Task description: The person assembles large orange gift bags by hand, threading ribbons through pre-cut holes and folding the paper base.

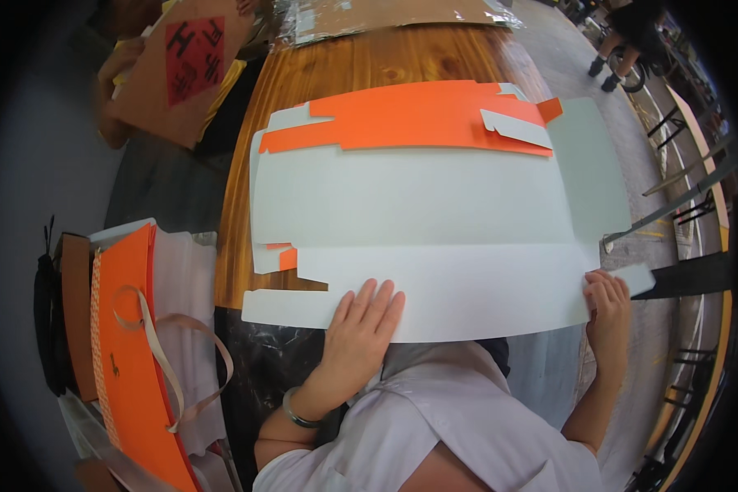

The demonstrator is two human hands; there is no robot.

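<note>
A large die-cut paperboard blank point(418, 203), white on the upper face with a crease across it, lies on a wooden table before me. Its far part is folded over and shows an orange face point(406, 117). My left hand point(363, 326) rests flat on the near panel, fingers slightly apart. At the near right corner, my right hand point(607, 307) has its fingers curled over a small white flap point(633, 280). Cut-out tabs stick out at the left side. More white board shows beneath, at the left edge, but I cannot tell how many pieces.
An orange paper bag point(129, 344) with ribbon handles stands at the left. Flat cardboard in clear plastic point(400, 15) lies at the table's far end. At the upper left a person holds a brown board point(184, 67) bearing a red sign. Stools point(667, 126) stand at the right.
</note>
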